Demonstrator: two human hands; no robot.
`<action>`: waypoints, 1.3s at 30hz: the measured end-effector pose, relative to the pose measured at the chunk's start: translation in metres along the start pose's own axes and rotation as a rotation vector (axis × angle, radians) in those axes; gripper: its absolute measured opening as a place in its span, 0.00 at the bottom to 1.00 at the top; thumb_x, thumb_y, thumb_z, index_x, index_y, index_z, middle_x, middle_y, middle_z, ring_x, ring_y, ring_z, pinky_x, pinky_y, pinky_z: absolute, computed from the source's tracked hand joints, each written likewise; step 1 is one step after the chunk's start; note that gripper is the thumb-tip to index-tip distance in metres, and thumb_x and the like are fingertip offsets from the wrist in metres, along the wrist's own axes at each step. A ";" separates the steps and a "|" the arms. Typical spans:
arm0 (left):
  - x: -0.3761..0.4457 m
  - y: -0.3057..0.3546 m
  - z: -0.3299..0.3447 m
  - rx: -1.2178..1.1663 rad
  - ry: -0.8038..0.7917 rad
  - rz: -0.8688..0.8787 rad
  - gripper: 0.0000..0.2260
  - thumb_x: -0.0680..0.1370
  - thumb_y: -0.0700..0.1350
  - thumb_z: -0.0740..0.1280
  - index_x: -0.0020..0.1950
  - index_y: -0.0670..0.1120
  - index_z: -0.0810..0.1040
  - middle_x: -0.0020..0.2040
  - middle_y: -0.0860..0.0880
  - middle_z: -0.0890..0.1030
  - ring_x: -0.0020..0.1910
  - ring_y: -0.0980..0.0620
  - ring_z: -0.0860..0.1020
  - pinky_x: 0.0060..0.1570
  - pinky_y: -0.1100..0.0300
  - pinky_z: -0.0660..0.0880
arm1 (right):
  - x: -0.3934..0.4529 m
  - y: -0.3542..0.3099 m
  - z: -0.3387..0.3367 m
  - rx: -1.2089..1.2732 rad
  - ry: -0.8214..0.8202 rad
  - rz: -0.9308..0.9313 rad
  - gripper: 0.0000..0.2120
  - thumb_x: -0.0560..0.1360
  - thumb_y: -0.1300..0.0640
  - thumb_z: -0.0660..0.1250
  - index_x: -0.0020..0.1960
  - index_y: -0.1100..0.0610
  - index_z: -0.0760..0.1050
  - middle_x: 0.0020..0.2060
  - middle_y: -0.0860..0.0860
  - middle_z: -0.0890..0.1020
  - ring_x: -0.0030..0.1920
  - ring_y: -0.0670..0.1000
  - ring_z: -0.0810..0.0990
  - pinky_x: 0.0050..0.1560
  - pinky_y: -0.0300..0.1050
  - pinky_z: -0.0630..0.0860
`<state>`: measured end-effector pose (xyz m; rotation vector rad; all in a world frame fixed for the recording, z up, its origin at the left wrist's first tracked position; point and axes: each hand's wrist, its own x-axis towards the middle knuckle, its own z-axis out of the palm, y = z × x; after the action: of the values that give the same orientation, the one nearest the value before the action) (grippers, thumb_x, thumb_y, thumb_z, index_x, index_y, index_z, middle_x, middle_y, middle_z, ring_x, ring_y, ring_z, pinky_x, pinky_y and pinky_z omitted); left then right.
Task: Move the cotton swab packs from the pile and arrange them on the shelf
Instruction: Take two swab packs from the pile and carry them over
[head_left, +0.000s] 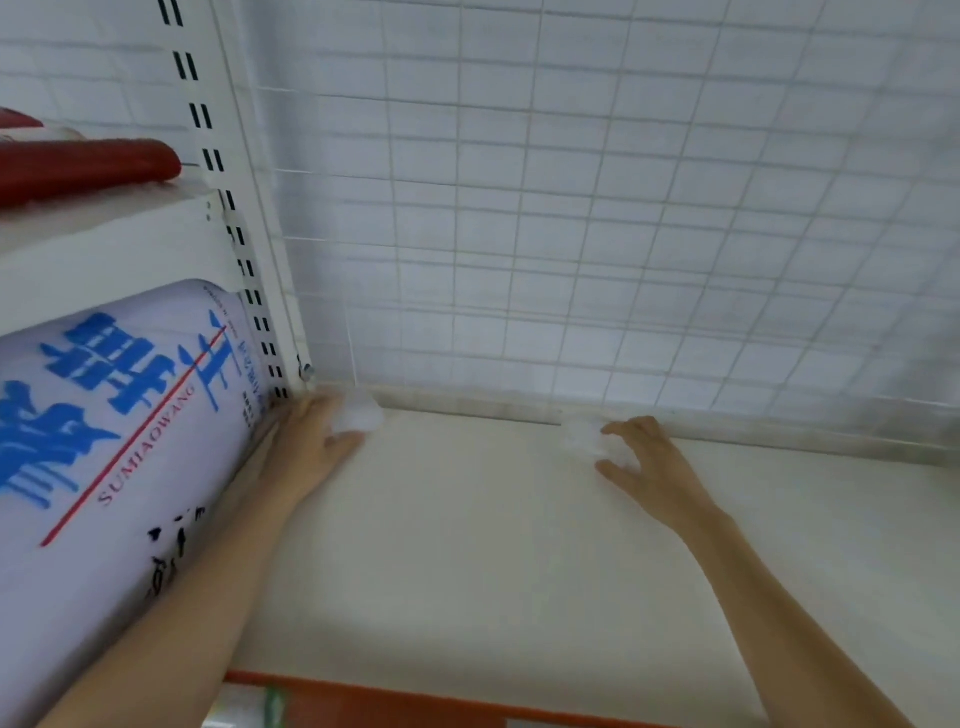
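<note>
Cotton swab packs, two small pale and blurred bundles, sit at the back of a cream shelf (493, 545), close against the white wire-grid back panel (597, 234). The left-hand pack (358, 413) lies in the rear corner, beside the slotted white upright (249, 249). The left hand (311, 441) reaches to it with fingers curled about its near side, apparently holding it. The right-hand pack (584, 439) rests well apart along the same back edge, where the right hand (649, 462) has thumb and fingers bent around it. Whether that pack is pinched or only touched cannot be told through the blur.

The step in hand appears to be placement: both packs are being set down along the rear of the shelf. The next move likely calls for letting go cleanly, without nudging either pack, then drawing both arms out for more.

A large white bag with blue lettering (114, 441) fills the neighbouring bay at left, and a red item (83, 166) lies on the shelf above it. The pile itself is out of view.
</note>
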<state>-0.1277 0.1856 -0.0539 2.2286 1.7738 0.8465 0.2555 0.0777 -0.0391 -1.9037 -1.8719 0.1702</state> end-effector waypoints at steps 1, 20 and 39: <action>-0.002 0.003 0.002 -0.063 -0.018 0.033 0.21 0.72 0.47 0.71 0.63 0.42 0.74 0.60 0.43 0.70 0.58 0.43 0.70 0.55 0.59 0.64 | -0.002 -0.006 0.003 0.026 0.025 -0.021 0.18 0.73 0.52 0.68 0.61 0.55 0.72 0.55 0.50 0.72 0.51 0.51 0.74 0.50 0.41 0.69; -0.025 0.088 0.013 -0.457 -0.420 -0.009 0.23 0.75 0.57 0.63 0.31 0.39 0.72 0.28 0.52 0.74 0.27 0.57 0.68 0.27 0.68 0.62 | -0.029 -0.050 0.008 0.161 -0.065 0.154 0.11 0.81 0.51 0.51 0.45 0.52 0.69 0.37 0.49 0.77 0.33 0.45 0.73 0.31 0.40 0.66; -0.057 0.101 -0.010 -0.195 -0.375 0.075 0.34 0.71 0.66 0.62 0.70 0.52 0.57 0.43 0.53 0.75 0.42 0.53 0.75 0.42 0.58 0.71 | -0.034 -0.063 0.005 0.091 -0.257 -0.012 0.38 0.68 0.45 0.71 0.72 0.44 0.55 0.62 0.45 0.67 0.63 0.47 0.63 0.65 0.44 0.60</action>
<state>-0.0557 0.1019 -0.0177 2.1635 1.3852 0.5398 0.1934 0.0437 -0.0254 -1.8812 -2.0006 0.5092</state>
